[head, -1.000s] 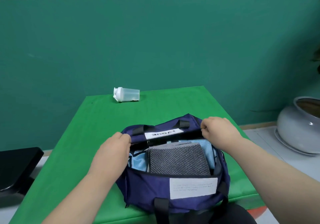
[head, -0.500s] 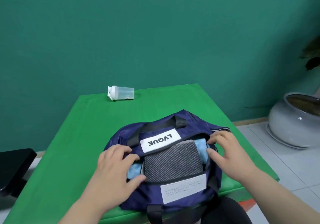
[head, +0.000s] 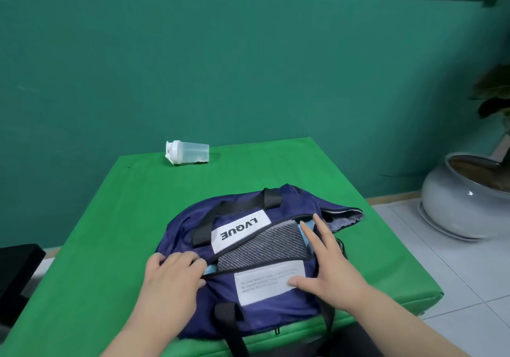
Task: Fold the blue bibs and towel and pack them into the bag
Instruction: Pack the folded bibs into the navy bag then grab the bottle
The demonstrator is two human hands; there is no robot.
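Observation:
A navy bag (head: 242, 312) with a white label lies flattened at the near edge of the green table (head: 138, 196). Through its narrowed opening shows a folded grey towel (head: 265, 246), with slivers of light blue bib (head: 211, 268) at its left and right ends. My left hand (head: 171, 279) grips the left end of the bag's opening, thumb and fingers pinching the edge there. My right hand (head: 328, 263) lies flat on the bag's right side, fingers straight, fingertips at the opening's right end and thumb on the white text patch.
A clear plastic shaker bottle (head: 187, 152) with a white lid lies on its side at the table's far edge. A large grey ceramic pot (head: 463, 199) with a plant stands on the tiled floor to the right. A black object (head: 16, 268) sits at the left.
The bag's opening has been pressed down and narrowed over the towel. My left hand moved to the opening's left end and gripped it; my right hand flattened onto the bag's right side.

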